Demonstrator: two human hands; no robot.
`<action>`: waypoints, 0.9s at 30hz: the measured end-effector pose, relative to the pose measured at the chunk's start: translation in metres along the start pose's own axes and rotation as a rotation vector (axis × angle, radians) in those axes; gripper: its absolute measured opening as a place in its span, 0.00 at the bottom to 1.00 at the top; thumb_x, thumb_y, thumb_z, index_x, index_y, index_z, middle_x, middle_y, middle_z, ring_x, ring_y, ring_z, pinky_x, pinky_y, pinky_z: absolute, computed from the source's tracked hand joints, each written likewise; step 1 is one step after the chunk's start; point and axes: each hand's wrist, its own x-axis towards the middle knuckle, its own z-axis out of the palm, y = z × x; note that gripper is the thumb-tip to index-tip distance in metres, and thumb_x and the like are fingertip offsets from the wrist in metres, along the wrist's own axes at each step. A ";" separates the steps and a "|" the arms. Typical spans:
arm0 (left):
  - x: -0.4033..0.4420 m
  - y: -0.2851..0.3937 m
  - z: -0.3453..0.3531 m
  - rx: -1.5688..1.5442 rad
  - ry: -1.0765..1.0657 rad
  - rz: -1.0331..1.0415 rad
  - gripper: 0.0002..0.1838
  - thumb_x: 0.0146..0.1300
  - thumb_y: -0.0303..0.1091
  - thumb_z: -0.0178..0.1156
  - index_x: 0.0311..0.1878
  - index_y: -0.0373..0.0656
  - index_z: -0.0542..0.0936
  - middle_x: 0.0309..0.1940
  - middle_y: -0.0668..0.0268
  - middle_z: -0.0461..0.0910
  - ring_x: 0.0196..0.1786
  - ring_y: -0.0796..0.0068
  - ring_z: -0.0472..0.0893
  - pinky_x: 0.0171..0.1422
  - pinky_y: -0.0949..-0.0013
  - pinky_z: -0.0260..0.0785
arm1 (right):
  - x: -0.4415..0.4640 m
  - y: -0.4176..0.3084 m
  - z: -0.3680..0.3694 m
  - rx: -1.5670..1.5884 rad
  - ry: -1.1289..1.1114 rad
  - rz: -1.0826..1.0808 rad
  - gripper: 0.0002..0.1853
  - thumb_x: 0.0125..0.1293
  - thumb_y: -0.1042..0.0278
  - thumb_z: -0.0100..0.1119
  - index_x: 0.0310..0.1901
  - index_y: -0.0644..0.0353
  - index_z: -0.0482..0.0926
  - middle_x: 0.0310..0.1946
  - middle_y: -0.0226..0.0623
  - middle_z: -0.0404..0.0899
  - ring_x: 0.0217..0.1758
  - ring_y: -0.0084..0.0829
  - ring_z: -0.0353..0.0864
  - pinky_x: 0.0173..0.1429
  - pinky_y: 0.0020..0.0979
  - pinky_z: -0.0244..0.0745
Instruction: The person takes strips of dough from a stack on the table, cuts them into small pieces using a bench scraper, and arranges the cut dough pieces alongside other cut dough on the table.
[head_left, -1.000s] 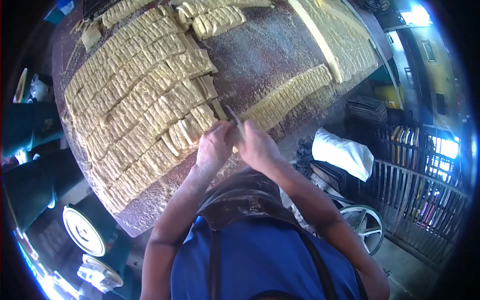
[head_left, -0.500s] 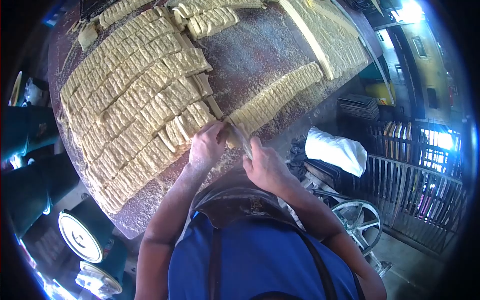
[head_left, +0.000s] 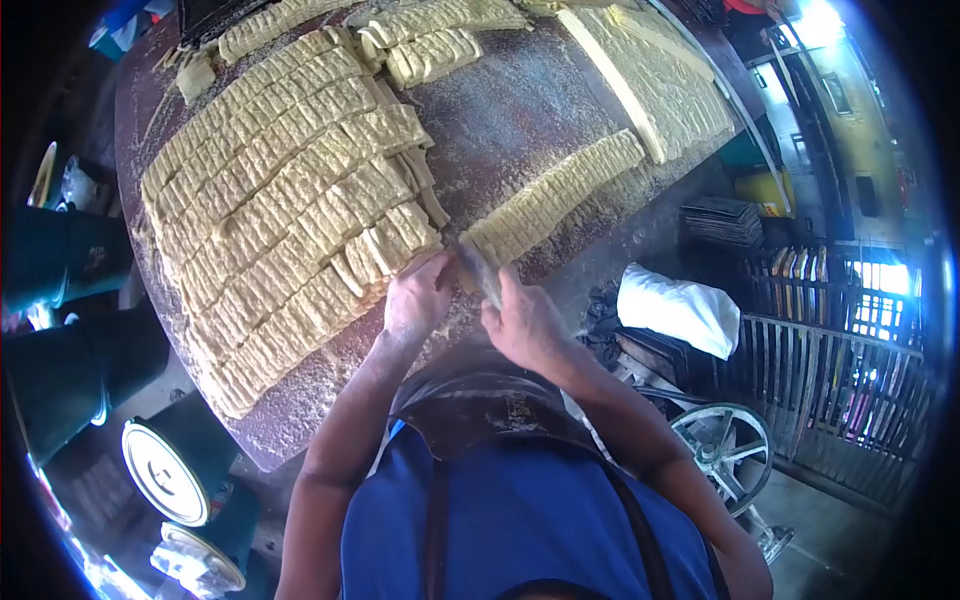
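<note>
My right hand point(head_left: 530, 320) is closed around a knife point(head_left: 478, 270), its blade pointing away toward the near end of a scored dough strip point(head_left: 560, 190). The blade lies beside that end; contact is unclear. My left hand point(head_left: 418, 295) has its fingers curled at the lower right edge of a large bed of cut dough pieces point(head_left: 290, 190), close to the knife tip. What those fingers pinch, if anything, is hidden. The pieces lie side by side in several floury, pale yellow rows.
The dark red table point(head_left: 500, 100) is dusted with flour. A wide dough sheet point(head_left: 660, 85) lies at the far right, with more cut dough point(head_left: 430, 55) at the back. A white sack point(head_left: 678, 308) and a spoked wheel point(head_left: 722, 455) stand at right. Lidded drums point(head_left: 165, 472) are at left.
The view has shifted slightly, so the table appears further right. My left fingers have drawn back from the knife tip to the edge of the cut pieces. The blade has turned, showing a broader face.
</note>
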 end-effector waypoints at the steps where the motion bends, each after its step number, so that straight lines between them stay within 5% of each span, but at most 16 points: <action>1: 0.001 -0.001 0.001 -0.005 0.001 0.002 0.12 0.57 0.24 0.69 0.45 0.37 0.86 0.45 0.56 0.87 0.43 0.59 0.89 0.49 0.63 0.82 | -0.002 -0.002 0.002 -0.035 -0.051 0.047 0.20 0.69 0.64 0.57 0.53 0.66 0.63 0.28 0.62 0.82 0.37 0.63 0.85 0.44 0.57 0.81; 8: 0.003 -0.009 0.004 0.053 -0.084 0.010 0.07 0.60 0.24 0.65 0.41 0.36 0.85 0.44 0.54 0.86 0.43 0.56 0.88 0.47 0.60 0.82 | 0.023 0.005 0.023 -0.073 -0.037 0.024 0.20 0.69 0.64 0.58 0.55 0.66 0.65 0.35 0.62 0.83 0.40 0.63 0.85 0.50 0.54 0.81; 11: 0.012 -0.002 0.001 0.107 -0.103 -0.031 0.02 0.59 0.25 0.65 0.35 0.38 0.83 0.36 0.56 0.85 0.38 0.56 0.87 0.43 0.58 0.80 | 0.056 -0.002 0.024 -0.139 -0.011 -0.030 0.20 0.68 0.65 0.59 0.54 0.68 0.66 0.35 0.62 0.83 0.37 0.60 0.86 0.46 0.51 0.83; 13: 0.011 -0.004 -0.002 0.200 -0.230 -0.010 0.02 0.60 0.26 0.64 0.34 0.40 0.81 0.33 0.56 0.83 0.37 0.55 0.85 0.43 0.57 0.79 | 0.072 0.003 0.009 0.027 0.025 -0.149 0.17 0.67 0.69 0.59 0.50 0.72 0.69 0.31 0.53 0.82 0.34 0.49 0.87 0.38 0.46 0.83; 15: -0.001 -0.004 -0.005 0.193 -0.221 0.030 0.03 0.65 0.29 0.61 0.35 0.40 0.79 0.33 0.55 0.80 0.34 0.49 0.83 0.39 0.50 0.78 | 0.057 0.004 -0.033 0.271 -0.233 0.100 0.16 0.70 0.68 0.58 0.50 0.71 0.69 0.29 0.45 0.82 0.23 0.33 0.84 0.23 0.35 0.80; 17: -0.016 0.011 -0.010 0.182 -0.219 -0.059 0.04 0.65 0.30 0.62 0.40 0.41 0.81 0.40 0.56 0.80 0.37 0.49 0.84 0.42 0.52 0.80 | 0.043 0.035 -0.046 0.400 -0.185 0.086 0.14 0.73 0.67 0.57 0.49 0.69 0.69 0.28 0.39 0.81 0.16 0.23 0.79 0.14 0.27 0.73; 23: -0.034 0.023 -0.009 0.300 -0.186 -0.134 0.15 0.62 0.31 0.67 0.52 0.43 0.85 0.43 0.55 0.81 0.45 0.52 0.84 0.49 0.56 0.79 | 0.024 0.120 -0.110 0.392 -0.044 -0.066 0.14 0.71 0.65 0.60 0.47 0.66 0.69 0.23 0.42 0.81 0.16 0.28 0.81 0.17 0.31 0.75; 27: -0.039 0.039 -0.005 0.454 -0.120 -0.181 0.10 0.61 0.33 0.67 0.46 0.44 0.86 0.45 0.55 0.81 0.48 0.52 0.83 0.52 0.54 0.78 | 0.015 0.179 -0.145 0.327 0.041 -0.118 0.14 0.69 0.66 0.62 0.47 0.66 0.70 0.21 0.41 0.81 0.16 0.29 0.81 0.19 0.34 0.74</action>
